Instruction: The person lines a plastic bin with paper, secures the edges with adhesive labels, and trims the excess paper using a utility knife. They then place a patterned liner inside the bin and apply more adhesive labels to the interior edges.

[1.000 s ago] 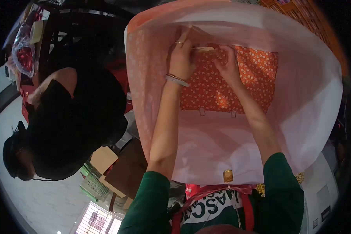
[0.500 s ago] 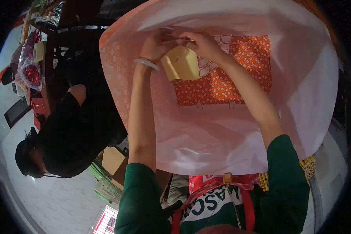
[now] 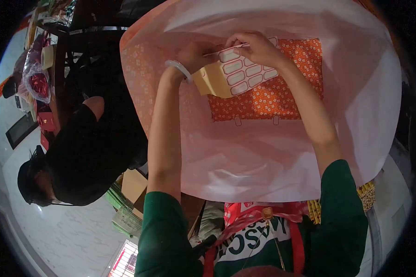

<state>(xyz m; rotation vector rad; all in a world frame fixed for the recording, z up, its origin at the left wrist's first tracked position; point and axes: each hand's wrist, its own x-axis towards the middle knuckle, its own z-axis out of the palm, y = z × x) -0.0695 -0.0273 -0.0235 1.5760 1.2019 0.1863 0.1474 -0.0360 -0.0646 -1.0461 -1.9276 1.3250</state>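
A white sheet of red-outlined labels [image 3: 245, 71] lies over a yellow sheet [image 3: 214, 81]. My right hand [image 3: 259, 47] grips the upper edge of the label sheet with its fingers bent together. Beside the sheets' upper left corner is my left hand [image 3: 196, 56], with a bracelet on its wrist; its fingers are shadowed and partly hidden. Beneath both sheets lies an orange patterned piece [image 3: 298, 69] with small white flowers, on a large pale pink sheet [image 3: 263, 161].
At the left, a person in black [image 3: 92, 143] bends near a dark table holding a tape roll [image 3: 47, 57] and plastic-wrapped red items [image 3: 39, 85]. An open cardboard box [image 3: 134, 187] and green bundles [image 3: 124, 217] stand at the lower left.
My right hand has moved right and the label sheet now shows more fully, over the yellow sheet. My left hand has shifted slightly down and right, away from my right hand.
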